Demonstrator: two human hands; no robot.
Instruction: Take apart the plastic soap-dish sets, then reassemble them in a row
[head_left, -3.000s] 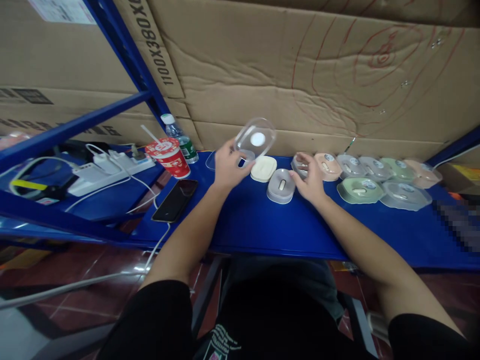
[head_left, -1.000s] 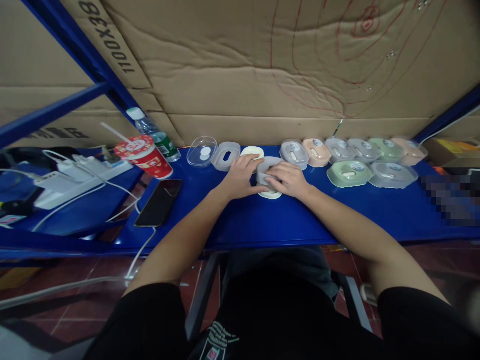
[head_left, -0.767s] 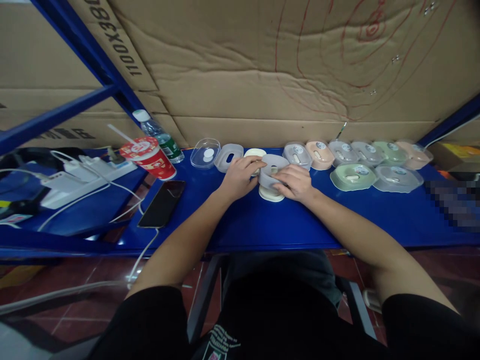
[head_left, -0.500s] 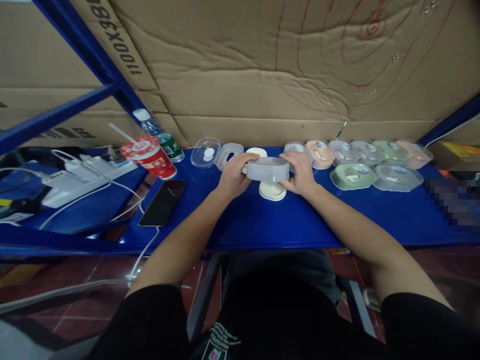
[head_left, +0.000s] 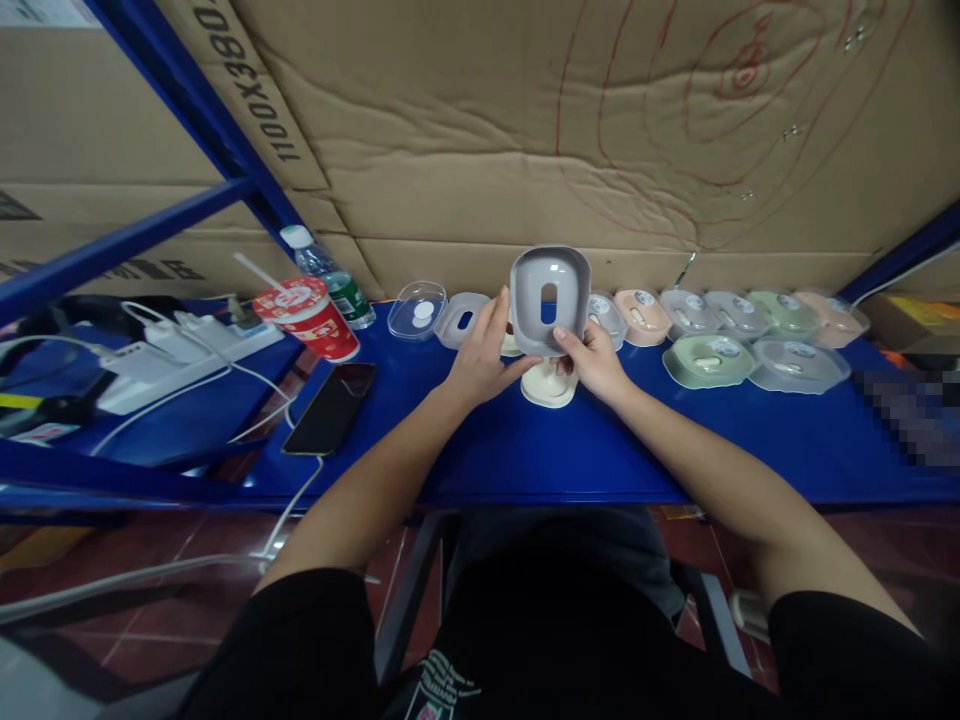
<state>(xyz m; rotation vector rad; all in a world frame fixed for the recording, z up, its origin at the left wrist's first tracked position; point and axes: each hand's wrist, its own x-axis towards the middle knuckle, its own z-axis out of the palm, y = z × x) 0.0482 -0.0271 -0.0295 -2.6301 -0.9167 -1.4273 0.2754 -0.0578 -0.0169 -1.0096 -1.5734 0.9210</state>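
A grey plastic shell (head_left: 528, 285) with rounded corners and an oval slot is held up over the table, its hollow side facing me. My right hand (head_left: 592, 362) grips its lower right corner, thumb pressed on the inside. Along the left edge lie the nearly straight fingers of my left hand (head_left: 486, 350), the thumb running under the bottom edge. Right below, a cream oval piece (head_left: 549, 390) sits on the table, partly hidden by my fingers. Another cream piece (head_left: 511, 343) behind my left hand is mostly covered.
Left of my hands are a similar grey shell (head_left: 448, 328) and a clear lid (head_left: 409, 318). Several finished-looking boxes (head_left: 709, 360) line the right back. A phone (head_left: 330, 408), red cup (head_left: 307, 320), bottle (head_left: 341, 285) and power strip (head_left: 176, 370) stand left. Cardboard (head_left: 450, 120) closes the back.
The grey shell has been tilted up from edge-on, so its hollow inside and slot show. My right hand has shifted to its lower corner; my left fingers have straightened.
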